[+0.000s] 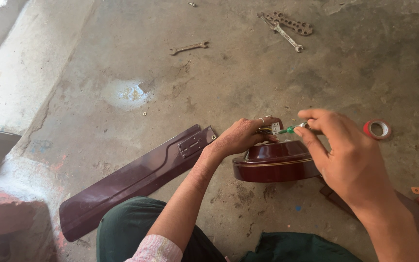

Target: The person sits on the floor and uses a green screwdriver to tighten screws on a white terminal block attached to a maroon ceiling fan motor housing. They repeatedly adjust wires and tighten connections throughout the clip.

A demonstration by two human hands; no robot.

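My left hand [248, 137] pinches a small white connector [275, 127] atop the maroon fan motor housing [275, 162] on the floor; my right hand [338, 150] pinches a green-handled screwdriver [293, 128]. I judge the connector light and brittle, the housing heavy and glossy-slick. Count: one detached blade [132, 180], three wrenches, one red tape roll [377, 129].

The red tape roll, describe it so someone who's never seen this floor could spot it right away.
Start at the dark red domed fan housing on the concrete floor, under both hands. Go past the right hand, which pinches a green-handled screwdriver, to the bare floor beside it. The tape roll lies flat there, a small red ring with a pale core, unlike the grey metal wrenches farther away.
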